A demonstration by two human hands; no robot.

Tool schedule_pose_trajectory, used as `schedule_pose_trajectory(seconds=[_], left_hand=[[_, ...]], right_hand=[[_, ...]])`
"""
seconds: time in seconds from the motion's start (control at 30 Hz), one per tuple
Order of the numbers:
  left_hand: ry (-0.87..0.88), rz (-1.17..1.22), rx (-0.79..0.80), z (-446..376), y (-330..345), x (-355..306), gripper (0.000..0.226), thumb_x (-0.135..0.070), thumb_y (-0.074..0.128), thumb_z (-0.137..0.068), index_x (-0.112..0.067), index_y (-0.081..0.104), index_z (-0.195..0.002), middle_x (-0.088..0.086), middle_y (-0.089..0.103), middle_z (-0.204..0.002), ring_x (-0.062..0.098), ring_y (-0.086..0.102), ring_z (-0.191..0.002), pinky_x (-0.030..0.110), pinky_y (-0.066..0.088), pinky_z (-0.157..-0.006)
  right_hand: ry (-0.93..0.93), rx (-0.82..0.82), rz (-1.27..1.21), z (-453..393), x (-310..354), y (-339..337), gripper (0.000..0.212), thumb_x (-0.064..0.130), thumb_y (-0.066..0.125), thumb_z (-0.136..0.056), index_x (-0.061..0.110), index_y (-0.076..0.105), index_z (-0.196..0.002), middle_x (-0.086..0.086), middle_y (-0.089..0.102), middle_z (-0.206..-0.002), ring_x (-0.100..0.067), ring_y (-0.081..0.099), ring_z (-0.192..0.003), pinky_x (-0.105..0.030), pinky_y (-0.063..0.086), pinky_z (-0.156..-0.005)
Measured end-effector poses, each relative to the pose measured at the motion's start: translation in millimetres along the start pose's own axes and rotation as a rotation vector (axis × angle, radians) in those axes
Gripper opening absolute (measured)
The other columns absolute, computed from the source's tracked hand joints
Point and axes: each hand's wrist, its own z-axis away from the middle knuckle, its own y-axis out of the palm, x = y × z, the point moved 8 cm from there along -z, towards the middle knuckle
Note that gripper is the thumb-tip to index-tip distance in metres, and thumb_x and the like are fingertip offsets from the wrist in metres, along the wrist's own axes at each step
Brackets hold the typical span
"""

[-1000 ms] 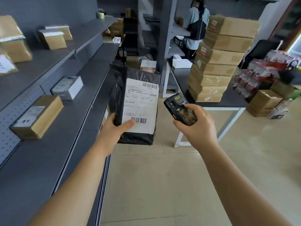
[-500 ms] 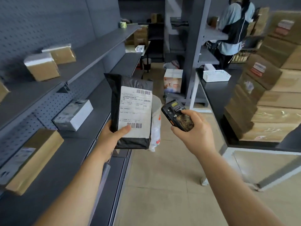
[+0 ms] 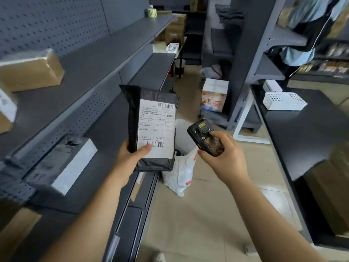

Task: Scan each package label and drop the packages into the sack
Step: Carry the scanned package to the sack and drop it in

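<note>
Left hand point(image 3: 130, 157) grips black mailer point(image 3: 153, 127) upright above white sack point(image 3: 182, 167) | right hand point(image 3: 226, 157) clenches handheld scanner point(image 3: 206, 139) beside label point(image 3: 156, 127) | risk: my thumb near lower barcode may block the read.

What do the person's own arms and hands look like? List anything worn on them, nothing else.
Both forearms are bare from the bottom edge of the picture up to the wrists: no sleeves show. The left hand and the right hand wear no gloves. No watch, bracelet or ring is visible on either. Fingernails look short and unpainted where they show.
</note>
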Motion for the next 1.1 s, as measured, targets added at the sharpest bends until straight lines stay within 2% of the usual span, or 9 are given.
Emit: schedule_pose_trajectory(seconds=[0.13, 0.23, 0.3, 0.53, 0.6, 0.7, 0.8, 1.0, 1.1], left_hand=[[0.0, -0.008, 0.13, -85.5, 46.7, -4.9, 0.029, -0.022, 0.076, -0.084, -0.032, 0.063, -0.108, -0.025, 0.073, -0.094, -0.007, 0.068, -0.088, 0.015, 0.049, -0.075], [-0.032, -0.003, 0.18, -138.1, 79.5, 0.2, 0.041, -0.028, 0.082, -0.076, -0.029, 0.063, -0.113, -0.018, 0.075, -0.1, 0.0, 0.07, -0.093, 0.015, 0.052, -0.073], [-0.064, -0.002, 0.197, -167.5, 98.0, 9.7, 0.036, -0.022, 0.076, -0.081, -0.028, 0.063, -0.114, -0.014, 0.075, -0.102, 0.004, 0.071, -0.095, 0.014, 0.052, -0.072], [-0.152, -0.044, 0.16, -270.7, 149.9, 51.5, 0.033, -0.02, 0.075, -0.084, -0.028, 0.063, -0.113, -0.013, 0.074, -0.101, 0.0, 0.07, -0.09, 0.017, 0.051, -0.075], [-0.187, -0.067, 0.135, -295.4, 163.7, 66.0, 0.033, -0.021, 0.076, -0.083, -0.029, 0.063, -0.112, -0.013, 0.075, -0.1, 0.002, 0.07, -0.092, 0.021, 0.053, -0.078], [-0.279, -0.117, 0.097, -329.8, 174.4, 99.7, 0.036, -0.025, 0.079, -0.081, -0.029, 0.064, -0.113, -0.009, 0.075, -0.104, 0.012, 0.07, -0.1, 0.038, 0.053, -0.095], [-0.356, -0.172, 0.058, -357.9, 176.0, 139.7, 0.039, -0.033, 0.083, -0.077, -0.034, 0.064, -0.11, -0.012, 0.075, -0.104, 0.015, 0.07, -0.102, 0.046, 0.052, -0.099], [-0.554, -0.253, 0.016, -387.7, 155.2, 229.6, 0.059, -0.063, 0.083, -0.056, -0.046, 0.063, -0.109, -0.018, 0.072, -0.109, 0.012, 0.067, -0.108, 0.044, 0.051, -0.099], [-0.619, -0.317, 0.034, -400.3, 144.2, 272.0, 0.05, -0.05, 0.081, -0.072, -0.037, 0.06, -0.116, -0.016, 0.07, -0.106, 0.011, 0.065, -0.105, 0.032, 0.052, -0.09]], right_hand=[[0.075, -0.056, 0.015, -70.0, -33.6, 11.0, 0.057, 0.036, 0.083, -0.071, 0.035, 0.058, -0.123, 0.027, 0.05, -0.109, -0.002, 0.052, -0.1, -0.027, 0.047, -0.086], [0.119, -0.077, 0.084, -112.2, -58.8, 15.6, 0.058, 0.036, 0.082, -0.073, 0.031, 0.058, -0.125, 0.019, 0.052, -0.113, -0.002, 0.049, -0.098, -0.026, 0.045, -0.084], [0.139, -0.071, 0.118, -137.6, -76.4, 19.0, 0.059, 0.037, 0.081, -0.073, 0.03, 0.057, -0.127, 0.016, 0.054, -0.115, -0.005, 0.05, -0.1, -0.027, 0.045, -0.086], [0.173, -0.01, 0.144, -235.1, -157.3, 51.6, 0.06, 0.04, 0.08, -0.072, 0.03, 0.057, -0.127, 0.013, 0.057, -0.122, -0.009, 0.053, -0.107, -0.029, 0.047, -0.086], [0.178, 0.035, 0.125, -263.9, -183.5, 66.5, 0.06, 0.039, 0.081, -0.071, 0.03, 0.058, -0.126, 0.013, 0.057, -0.121, -0.009, 0.053, -0.107, -0.029, 0.047, -0.086], [0.192, 0.105, 0.111, -303.8, -222.8, 94.9, 0.06, 0.034, 0.082, -0.071, 0.026, 0.059, -0.126, 0.009, 0.058, -0.121, -0.011, 0.052, -0.11, -0.024, 0.04, -0.087], [0.213, 0.197, 0.091, -329.4, -258.3, 133.7, 0.059, 0.03, 0.083, -0.072, 0.023, 0.06, -0.126, 0.006, 0.057, -0.123, -0.013, 0.052, -0.11, -0.023, 0.039, -0.091], [0.328, 0.383, 0.064, -328.4, -319.7, 228.6, 0.056, 0.032, 0.082, -0.07, 0.025, 0.062, -0.122, 0.006, 0.059, -0.12, -0.014, 0.054, -0.11, -0.023, 0.039, -0.089], [0.38, 0.47, 0.062, -320.1, -338.1, 271.4, 0.056, 0.029, 0.081, -0.071, 0.022, 0.062, -0.124, 0.005, 0.059, -0.117, -0.01, 0.053, -0.104, -0.017, 0.034, -0.085]])
